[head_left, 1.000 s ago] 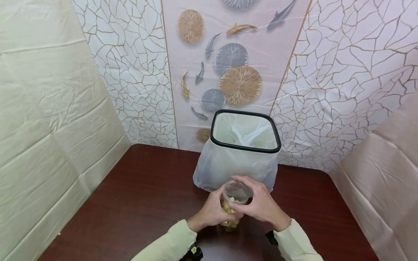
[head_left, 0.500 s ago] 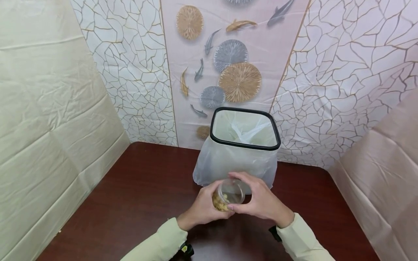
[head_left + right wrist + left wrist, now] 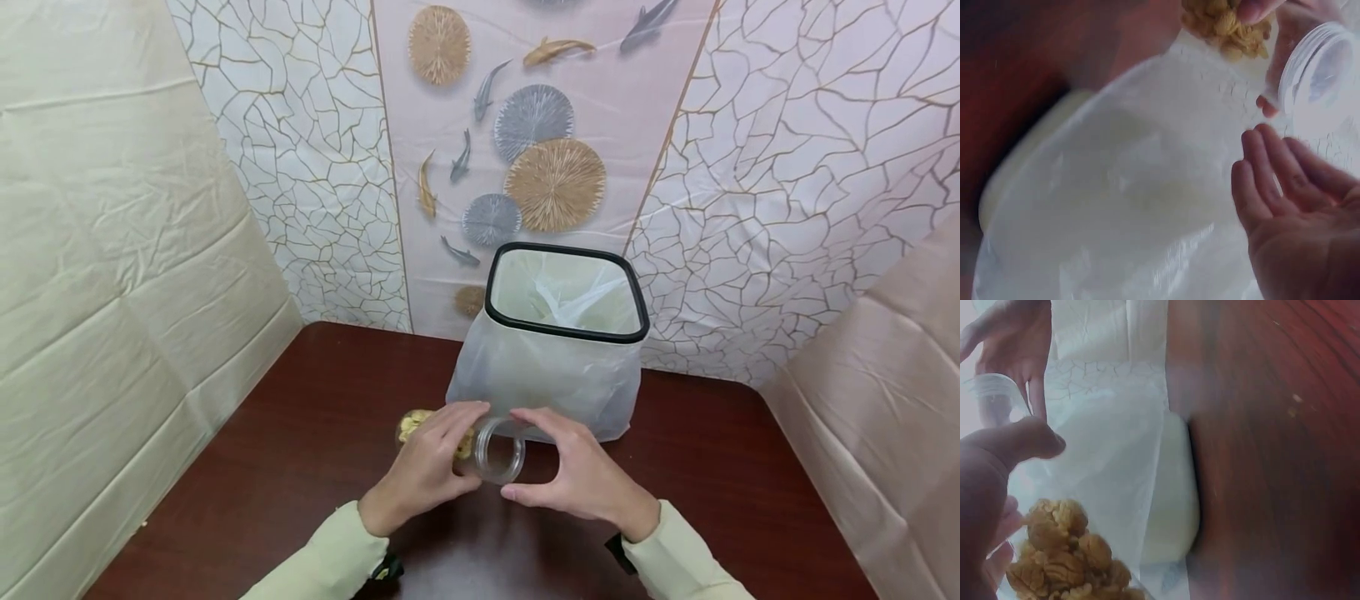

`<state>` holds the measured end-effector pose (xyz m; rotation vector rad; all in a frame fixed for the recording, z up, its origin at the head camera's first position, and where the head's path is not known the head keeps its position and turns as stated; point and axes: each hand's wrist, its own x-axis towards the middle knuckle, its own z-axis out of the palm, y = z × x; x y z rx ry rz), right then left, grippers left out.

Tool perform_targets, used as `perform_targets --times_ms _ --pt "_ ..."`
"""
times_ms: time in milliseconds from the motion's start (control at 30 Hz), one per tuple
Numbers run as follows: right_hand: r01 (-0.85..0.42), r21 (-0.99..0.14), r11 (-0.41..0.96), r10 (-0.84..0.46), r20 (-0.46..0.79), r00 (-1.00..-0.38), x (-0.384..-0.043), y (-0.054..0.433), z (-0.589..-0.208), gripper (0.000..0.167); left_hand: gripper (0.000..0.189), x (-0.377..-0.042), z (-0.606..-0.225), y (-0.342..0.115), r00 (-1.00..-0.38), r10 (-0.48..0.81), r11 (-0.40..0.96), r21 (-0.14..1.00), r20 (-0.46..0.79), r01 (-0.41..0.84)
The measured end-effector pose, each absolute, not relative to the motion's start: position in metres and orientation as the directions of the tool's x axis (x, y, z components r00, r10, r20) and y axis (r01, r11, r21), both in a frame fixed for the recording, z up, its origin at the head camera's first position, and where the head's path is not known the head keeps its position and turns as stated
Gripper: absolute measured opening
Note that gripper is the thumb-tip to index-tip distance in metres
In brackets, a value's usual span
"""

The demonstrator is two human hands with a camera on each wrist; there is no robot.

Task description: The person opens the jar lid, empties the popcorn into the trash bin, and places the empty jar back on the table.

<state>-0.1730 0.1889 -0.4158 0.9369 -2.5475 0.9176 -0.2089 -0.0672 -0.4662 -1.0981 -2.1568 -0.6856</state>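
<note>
My left hand point(image 3: 422, 468) grips a clear screw-top jar point(image 3: 482, 454), tilted onto its side with its uncovered mouth facing right. Shelled walnuts point(image 3: 1063, 556) are heaped toward the jar's bottom end, at the left in the head view. Beside the mouth, my right hand point(image 3: 581, 471) is spread with thumb and fingers apart and nothing between them. The right wrist view shows its fingers point(image 3: 1272, 169) nearly straight, palm exposed, just short of the threaded rim. Part of the jar's body is hidden behind the left fingers.
A bin point(image 3: 566, 335) with a black rim and a white plastic liner stands right behind the hands. Beneath everything is a dark red-brown table point(image 3: 300, 450). Patterned cloth hangs behind it, and beige cloth walls point(image 3: 112, 292) close off both sides.
The jar has tipped from nearly upright onto its side and shifted left with the left hand. The right hand, earlier around the mouth, is now apart from it.
</note>
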Motion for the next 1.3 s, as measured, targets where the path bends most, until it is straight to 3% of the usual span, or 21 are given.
perform_targets --times_ms 267,667,1100,1300 --pt "-0.623 -0.472 0.624 -0.393 0.5 -0.772 -0.169 0.165 -0.433 0.086 0.088 -0.206 -0.48 -0.084 -0.479 0.52 0.63 0.062 0.707 0.774" --pt "-0.608 -0.476 0.636 -0.345 0.529 -0.775 -0.169 0.15 -0.455 0.082 0.088 -0.205 -0.491 -0.082 -0.462 0.52 0.651 0.017 0.718 0.759" --pt "-0.673 -0.419 0.61 -0.358 0.611 -0.706 -0.171 0.156 -0.454 0.062 0.08 -0.199 -0.485 -0.072 -0.471 0.533 0.631 0.041 0.703 0.775" --pt "-0.73 -0.331 0.598 -0.42 0.646 -0.637 -0.169 0.161 -0.449 0.067 0.079 -0.195 -0.48 -0.07 -0.534 0.547 0.614 0.124 0.644 0.779"
